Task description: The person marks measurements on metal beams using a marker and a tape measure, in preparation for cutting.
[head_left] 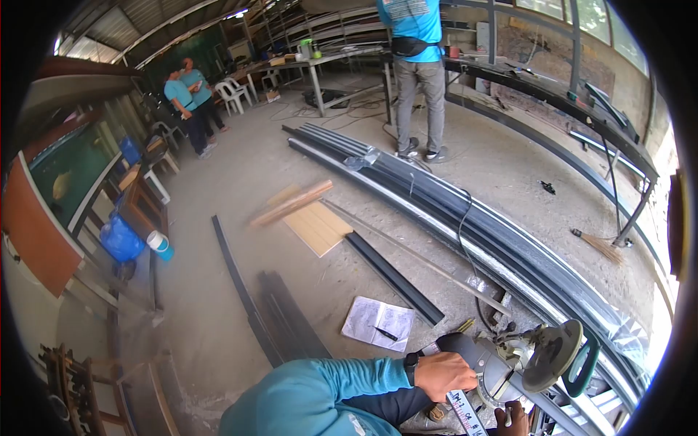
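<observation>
A miter saw [552, 356] with a round disc and a green handle [582, 369] stands at the lower right. My left hand [445, 376], with a watch on its wrist, is closed over a pale flat strip [465, 414] bearing handwritten marks; the strip shows on both sides of the hand, beside the saw base [494, 374]. My right hand [513, 420] is at the bottom edge, below the saw base, with its fingers curled; what they grip is hidden. An open notebook [367, 320] lies on the floor, a dark pen [386, 333] on it.
Long metal profiles [436, 211] lie bundled across the floor, a cable over them. Wooden boards [318, 229] and a dark bar [396, 280] lie nearer. A person [420, 73] stands by a workbench [552, 98]; two people [190, 102] stand farther left. A broom [598, 245] lies right.
</observation>
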The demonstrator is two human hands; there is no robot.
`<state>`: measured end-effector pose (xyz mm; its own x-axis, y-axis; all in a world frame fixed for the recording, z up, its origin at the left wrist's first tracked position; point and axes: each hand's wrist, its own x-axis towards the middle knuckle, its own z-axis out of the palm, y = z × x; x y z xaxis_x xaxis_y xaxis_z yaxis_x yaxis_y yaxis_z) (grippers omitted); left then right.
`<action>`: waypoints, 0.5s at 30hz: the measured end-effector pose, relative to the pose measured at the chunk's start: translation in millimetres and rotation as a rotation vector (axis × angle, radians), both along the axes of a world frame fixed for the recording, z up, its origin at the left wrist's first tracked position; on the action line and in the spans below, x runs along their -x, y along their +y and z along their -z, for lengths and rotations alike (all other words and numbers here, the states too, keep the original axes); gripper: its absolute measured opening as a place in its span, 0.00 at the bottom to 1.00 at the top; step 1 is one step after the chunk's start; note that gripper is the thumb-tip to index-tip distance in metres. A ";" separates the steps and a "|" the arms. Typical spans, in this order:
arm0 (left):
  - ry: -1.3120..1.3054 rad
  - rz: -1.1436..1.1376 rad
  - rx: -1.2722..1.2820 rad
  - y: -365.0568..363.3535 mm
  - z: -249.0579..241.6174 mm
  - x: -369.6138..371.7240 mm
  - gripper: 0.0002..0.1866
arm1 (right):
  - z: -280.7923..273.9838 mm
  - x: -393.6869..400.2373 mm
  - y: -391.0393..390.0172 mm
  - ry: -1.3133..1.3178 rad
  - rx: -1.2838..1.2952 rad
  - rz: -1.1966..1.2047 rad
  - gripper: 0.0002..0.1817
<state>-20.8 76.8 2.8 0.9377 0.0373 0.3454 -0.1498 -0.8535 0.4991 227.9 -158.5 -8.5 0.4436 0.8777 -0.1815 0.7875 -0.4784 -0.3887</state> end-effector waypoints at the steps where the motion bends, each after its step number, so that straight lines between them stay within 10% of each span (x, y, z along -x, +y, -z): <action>1: 0.021 0.008 0.013 0.6 -3.6 -0.8 0.14 | -12.1 7.7 5.1 0.012 0.042 0.037 0.17; 15: 0.007 0.011 0.015 1.4 -0.3 -1.8 0.16 | -2.9 1.3 3.6 0.022 0.025 0.002 0.17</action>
<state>-19.0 78.2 3.1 0.9405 0.0323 0.3382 -0.1555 -0.8440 0.5132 226.6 -155.0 -5.6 0.4412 0.8717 -0.2132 0.7778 -0.4900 -0.3936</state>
